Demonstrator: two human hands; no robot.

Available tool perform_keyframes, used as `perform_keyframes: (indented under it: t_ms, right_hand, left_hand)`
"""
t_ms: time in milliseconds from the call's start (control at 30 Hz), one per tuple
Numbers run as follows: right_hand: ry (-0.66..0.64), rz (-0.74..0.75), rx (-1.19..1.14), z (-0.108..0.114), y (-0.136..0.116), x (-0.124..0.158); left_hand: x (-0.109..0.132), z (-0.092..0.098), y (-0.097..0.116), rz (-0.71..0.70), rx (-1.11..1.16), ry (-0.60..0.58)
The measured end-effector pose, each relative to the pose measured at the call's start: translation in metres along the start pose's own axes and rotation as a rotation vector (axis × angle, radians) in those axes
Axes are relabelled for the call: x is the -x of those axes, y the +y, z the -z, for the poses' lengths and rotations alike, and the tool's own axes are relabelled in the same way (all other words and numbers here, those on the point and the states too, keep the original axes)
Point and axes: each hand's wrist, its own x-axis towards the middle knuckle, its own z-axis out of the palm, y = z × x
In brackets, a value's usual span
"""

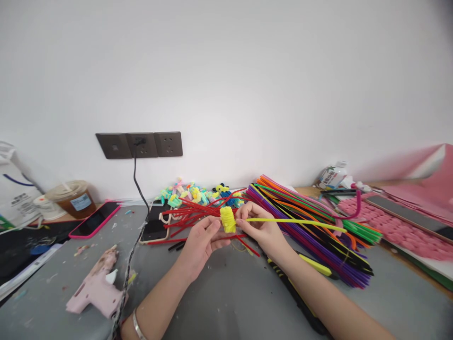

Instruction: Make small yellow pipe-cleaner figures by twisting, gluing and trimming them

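Observation:
A thick yellow coil of wound pipe cleaner (228, 220) is held above the grey mat, near the middle of the view. My left hand (202, 243) pinches it from the left with thumb and fingers. On its right side, my right hand (257, 225) has thumb and forefinger closed on the yellow pipe cleaner, close to the coil. The free yellow strand (297, 221) runs out from that hand to the right, over a bundle of coloured pipe cleaners (304, 236). Red pipe cleaners (187, 210) lie behind my left hand.
A pink glue gun (99, 292) and its cord lie at the left, near a pink-cased phone (95, 220) and a cup (72, 198). Small pipe-cleaner figures (194, 192) sit by the wall. A black-and-yellow cutter (297, 297) lies under my right forearm.

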Motion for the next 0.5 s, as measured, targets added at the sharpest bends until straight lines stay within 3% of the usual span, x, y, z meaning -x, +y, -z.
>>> perform_keyframes:
  t_ms: [233,367,500]
  right_hand:
    - [0.007,0.049,0.066,0.0003,0.0014,0.0005]
    - [-0.009,-0.028,0.07,0.001,-0.0033,0.0015]
    - [-0.113,-0.152,0.103,0.0012,-0.0048,0.0034]
  left_hand:
    - [-0.0003,0.0013,-0.0014,-0.037,-0.054,0.003]
    - [0.0002,0.0012,-0.0016,-0.017,-0.084,-0.016]
    - [-0.0005,0.0019,-0.0039,-0.032,-0.132,0.026]
